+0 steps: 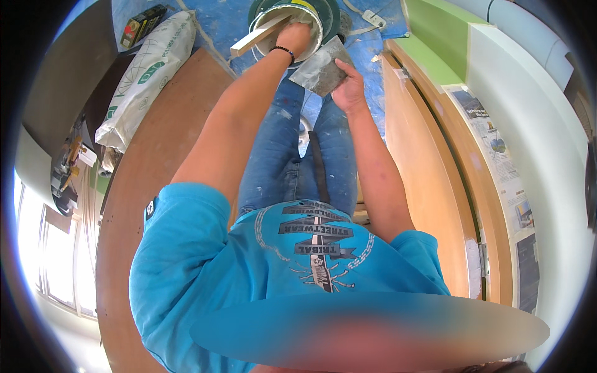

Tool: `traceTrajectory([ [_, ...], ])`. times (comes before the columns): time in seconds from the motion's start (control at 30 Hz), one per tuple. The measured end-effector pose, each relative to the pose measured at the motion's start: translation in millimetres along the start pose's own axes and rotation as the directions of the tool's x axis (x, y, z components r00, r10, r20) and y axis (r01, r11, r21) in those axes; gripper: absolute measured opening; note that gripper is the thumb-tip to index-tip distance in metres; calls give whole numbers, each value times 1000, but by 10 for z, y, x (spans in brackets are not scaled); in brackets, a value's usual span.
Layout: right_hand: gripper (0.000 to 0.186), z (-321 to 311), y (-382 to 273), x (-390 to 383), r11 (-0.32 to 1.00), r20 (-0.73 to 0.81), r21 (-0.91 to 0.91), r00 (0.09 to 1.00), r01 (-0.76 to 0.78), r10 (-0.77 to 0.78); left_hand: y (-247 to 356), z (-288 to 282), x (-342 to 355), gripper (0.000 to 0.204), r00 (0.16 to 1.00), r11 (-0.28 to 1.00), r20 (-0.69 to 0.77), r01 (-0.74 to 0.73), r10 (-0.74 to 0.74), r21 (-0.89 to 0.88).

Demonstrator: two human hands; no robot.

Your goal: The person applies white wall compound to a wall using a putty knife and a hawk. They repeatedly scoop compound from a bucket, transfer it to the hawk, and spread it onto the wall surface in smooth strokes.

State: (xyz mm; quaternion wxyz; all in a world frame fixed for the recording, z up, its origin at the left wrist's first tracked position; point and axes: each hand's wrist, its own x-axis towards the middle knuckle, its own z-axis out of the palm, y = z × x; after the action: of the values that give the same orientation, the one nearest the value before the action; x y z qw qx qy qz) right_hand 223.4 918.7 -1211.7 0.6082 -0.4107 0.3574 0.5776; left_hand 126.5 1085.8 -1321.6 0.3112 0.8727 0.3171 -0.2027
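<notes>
A round bucket with a whitish, smeared inside stands at the top middle, between and beyond my feet. My left hand, a dark bracelet on its wrist, reaches down into it with the fingers curled. What those fingers hold is hidden by the hand and the bucket. Leaning on the rim beside this hand is a pale wooden stick. Just right of the bucket, my right hand grips a flat grey metal plate, thumb on top. Grey smears mark the plate, which is held tilted.
Blue sheeting covers the floor, with a white power strip on it. A white printed sack and a dark box lie left, beside a brown wooden panel. Wooden ledges and newspaper run along the right.
</notes>
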Motion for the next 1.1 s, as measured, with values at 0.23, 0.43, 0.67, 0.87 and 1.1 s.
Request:
traceTrajectory([
  [0.23,31,73,34,73,998,10,59,1000,-20,19,-134,348,161,23,996,998,83,-21,16,59],
  [0.43,33,123,37,95,999,37,39,999,0,-1,-181,58,138,23,996,998,65,-66,65,19],
  [0.67,37,78,6,-18,1000,-31,18,999,-9,10,-121,-234,18,23,997,999,57,47,-47,-1],
  [0.87,38,28,-116,-78,1000,-10,-3,999,31,-31,-167,148,136,23,997,998,-51,-58,60,28],
  [1.1,37,-51,-272,-130,999,32,1,999,37,-37,-297,76,148,25,980,992,163,-119,111,42],
])
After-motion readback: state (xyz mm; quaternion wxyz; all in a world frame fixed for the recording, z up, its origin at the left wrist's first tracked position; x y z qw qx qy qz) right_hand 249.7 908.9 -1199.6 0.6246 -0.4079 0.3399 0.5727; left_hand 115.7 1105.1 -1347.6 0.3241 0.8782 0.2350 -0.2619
